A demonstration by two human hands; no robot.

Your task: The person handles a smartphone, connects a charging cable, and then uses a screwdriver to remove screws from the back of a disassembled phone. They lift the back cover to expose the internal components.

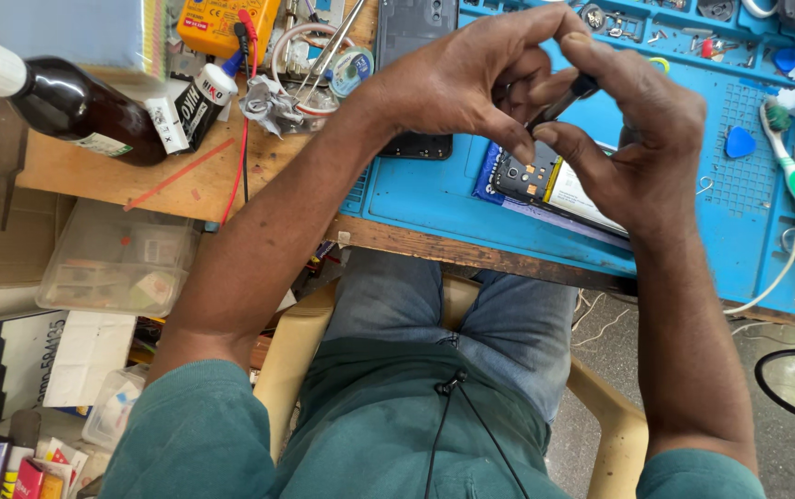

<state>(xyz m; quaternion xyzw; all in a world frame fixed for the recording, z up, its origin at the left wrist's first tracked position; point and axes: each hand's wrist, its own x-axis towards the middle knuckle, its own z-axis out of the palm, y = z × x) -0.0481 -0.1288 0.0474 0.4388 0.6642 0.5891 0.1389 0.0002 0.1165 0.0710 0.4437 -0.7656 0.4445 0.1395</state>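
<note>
Near the bench's front edge, on the blue mat: opened phone lying flat, insides up. Left hand and right hand both pinched around a thin dark tool, tip angled down onto it, presumably for steadiness.

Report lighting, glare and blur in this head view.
Head view: even, soft light, with only faint shadow under the hands; left hand, right hand, the dark tool and opened phone are sharp; mild glare on the brown bottle.
</note>
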